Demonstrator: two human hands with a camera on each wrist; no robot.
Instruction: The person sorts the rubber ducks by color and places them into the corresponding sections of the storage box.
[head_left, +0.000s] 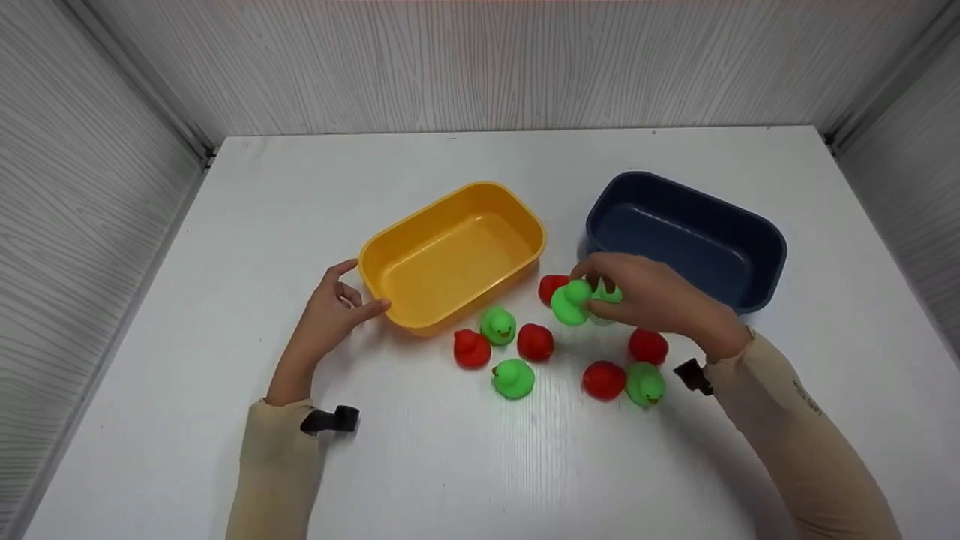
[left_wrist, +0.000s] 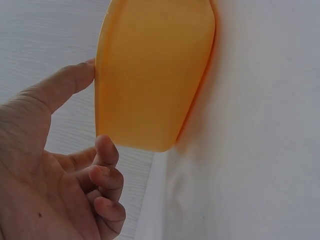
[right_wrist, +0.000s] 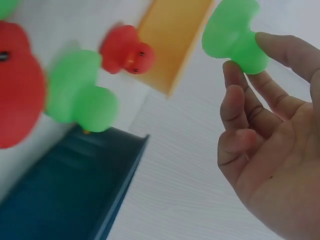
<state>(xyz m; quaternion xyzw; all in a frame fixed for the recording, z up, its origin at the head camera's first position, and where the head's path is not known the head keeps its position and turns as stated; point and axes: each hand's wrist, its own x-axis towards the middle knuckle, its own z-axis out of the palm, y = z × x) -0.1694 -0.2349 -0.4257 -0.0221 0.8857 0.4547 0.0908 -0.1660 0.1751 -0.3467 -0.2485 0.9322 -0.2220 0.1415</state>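
My left hand point(head_left: 326, 315) holds the near-left end of a yellow plastic tub point(head_left: 456, 262) between thumb and forefinger, at its rim. The other left fingers point(left_wrist: 111, 176) curl in beside the tub wall. With thumb and fingertips, my right hand point(head_left: 652, 296) pinches a green rubber duck point(head_left: 571, 304), raised over the table in front of the dark blue tub point(head_left: 686, 232). Under that hand lie a red duck point(head_left: 552, 288) and another green duck point(head_left: 606, 294), partly covered by it. Inside the yellow tub only bare floor shows.
Nearer me, several ducks lie loose, among them a green duck point(head_left: 499, 326), a red duck point(head_left: 471, 349) and a red duck point(head_left: 604, 380). The blue tub stands behind and right of my right hand. Pale wood-grain panels point(head_left: 480, 67) enclose the back and sides.
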